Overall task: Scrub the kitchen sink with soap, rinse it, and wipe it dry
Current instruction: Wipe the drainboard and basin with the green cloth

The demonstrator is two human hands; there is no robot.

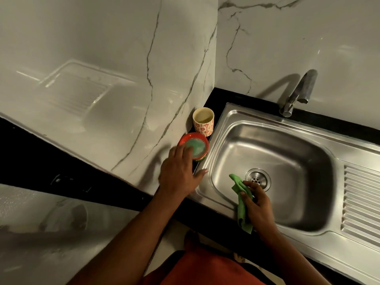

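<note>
Black bench [219, 99], marble-walled corner, steel sink [287, 153] inset. Green cloth [241, 204] is pinched by right grip [260, 204] over the basin (beside the drain [257, 177]). Left grip [178, 171], fingers extended, is laid in red soap bowl [194, 134].

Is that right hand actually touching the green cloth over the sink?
Touching. The head view shows the right hand gripping the green cloth, with thumb and fingers curled round it.

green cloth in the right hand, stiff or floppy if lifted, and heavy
Probably floppy: the green cloth creases and droops below the right hand that grips it. Likely light, as a few curled fingers hold it over the sink. Whether it is wet, and so heavier, cannot be told.
</note>
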